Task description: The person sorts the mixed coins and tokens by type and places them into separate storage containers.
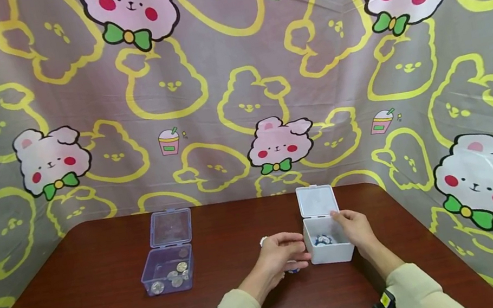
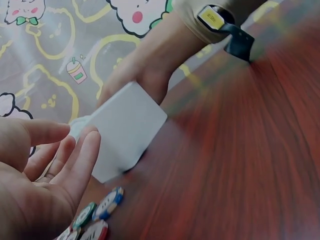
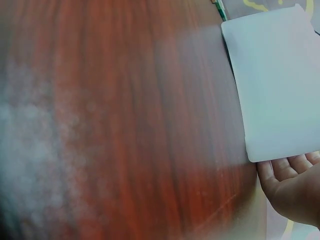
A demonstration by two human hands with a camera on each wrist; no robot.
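A white plastic box [image 1: 332, 254] stands at the right of the table with its lid [image 1: 316, 200] tipped back. Inside lie blue-and-white poker chips [image 1: 323, 240]. My right hand [image 1: 357, 229] holds the box at its right wall, fingertips at the rim near the hinge. Beside the box's left wall is my left hand [image 1: 280, 255], its fingers loosely extended and nothing held between them. Below that hand, the left wrist view has several poker chips [image 2: 108, 203] on the table, with blue, green and red edges. The hand covers most of them in the head view.
To the left stands a clear purplish box [image 1: 168, 286] with its lid up, holding several silver coins [image 1: 177, 281]. Both boxes are on a dark reddish wooden table [image 1: 87, 292]. A patterned cloth [image 1: 202, 128] hangs close behind the table's far edge.
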